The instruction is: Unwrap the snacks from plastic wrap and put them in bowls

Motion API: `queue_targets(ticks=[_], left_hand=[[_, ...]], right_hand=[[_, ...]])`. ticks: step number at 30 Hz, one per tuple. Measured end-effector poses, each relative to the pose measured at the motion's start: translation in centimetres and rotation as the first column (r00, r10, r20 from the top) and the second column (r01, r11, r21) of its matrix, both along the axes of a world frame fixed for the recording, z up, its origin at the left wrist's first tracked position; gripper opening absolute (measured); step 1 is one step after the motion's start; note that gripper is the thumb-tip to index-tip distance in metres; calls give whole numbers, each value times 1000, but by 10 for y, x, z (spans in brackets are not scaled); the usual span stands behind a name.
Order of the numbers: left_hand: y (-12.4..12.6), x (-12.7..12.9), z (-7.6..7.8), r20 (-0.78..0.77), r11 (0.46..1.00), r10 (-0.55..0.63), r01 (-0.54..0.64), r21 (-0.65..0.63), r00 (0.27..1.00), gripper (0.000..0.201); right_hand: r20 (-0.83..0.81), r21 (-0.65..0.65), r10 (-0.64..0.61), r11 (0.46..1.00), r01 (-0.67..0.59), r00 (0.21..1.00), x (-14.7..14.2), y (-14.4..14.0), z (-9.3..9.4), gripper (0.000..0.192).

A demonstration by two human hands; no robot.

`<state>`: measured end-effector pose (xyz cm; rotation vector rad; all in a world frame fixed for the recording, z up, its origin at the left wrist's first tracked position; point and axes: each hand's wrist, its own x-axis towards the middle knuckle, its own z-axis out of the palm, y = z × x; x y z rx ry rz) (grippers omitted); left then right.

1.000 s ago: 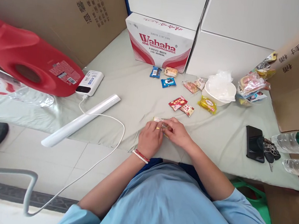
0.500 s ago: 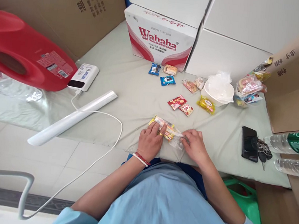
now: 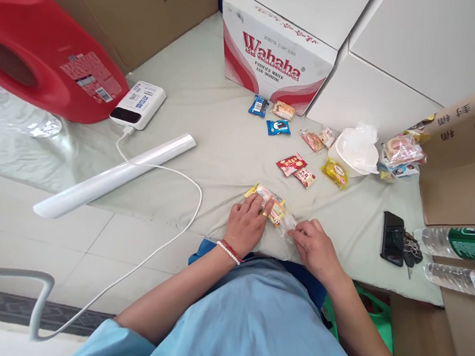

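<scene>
A clear plastic bag (image 3: 287, 222) with yellow and orange wrapped snacks (image 3: 277, 211) in it lies near the front edge of the cloth-covered table. My left hand (image 3: 245, 227) presses over its left part, the fingers curled onto the wrapped snacks. At the bag's loose right end, my right hand (image 3: 314, 244) pinches the thin plastic between thumb and fingers. The fingertips of my left hand partly hide what is inside. Just beyond the bag are a red snack packet (image 3: 290, 164), a cream-and-red packet (image 3: 306, 177) and a yellow-wrapped snack (image 3: 335, 172).
Behind stand a Wahaha carton (image 3: 274, 58) and a white bowl (image 3: 351, 155) with plastic film. Right are a black phone (image 3: 393, 238), keys and water bottles (image 3: 470, 243). Left lie a white bar (image 3: 115, 174), a cabled white device (image 3: 139, 104) and a red jug (image 3: 53, 42).
The camera view has turned slightly. My right hand has shifted a little down and right, with the bag's clear end still pinched. My left hand stays on the bag.
</scene>
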<state>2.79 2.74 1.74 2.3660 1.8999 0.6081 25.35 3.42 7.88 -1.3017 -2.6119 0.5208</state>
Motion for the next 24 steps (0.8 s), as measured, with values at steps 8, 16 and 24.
queue_targets(ticks=[8, 16, 24], left_hand=[[0, -2, 0, 26, 1000, -6, 6, -28, 1000, 53], [-6, -5, 1, -22, 1000, -18, 18, -22, 1000, 52], [-6, -3, 0, -26, 998, -51, 50, -25, 998, 51]], right_hand=[[-262, -192, -570, 821, 537, 779, 15, 7, -2, 40], [-30, -216, -423, 887, 408, 906, 1, 6, -16, 23], [-187, -383, -428, 861, 336, 884, -53, 38, 19, 13]])
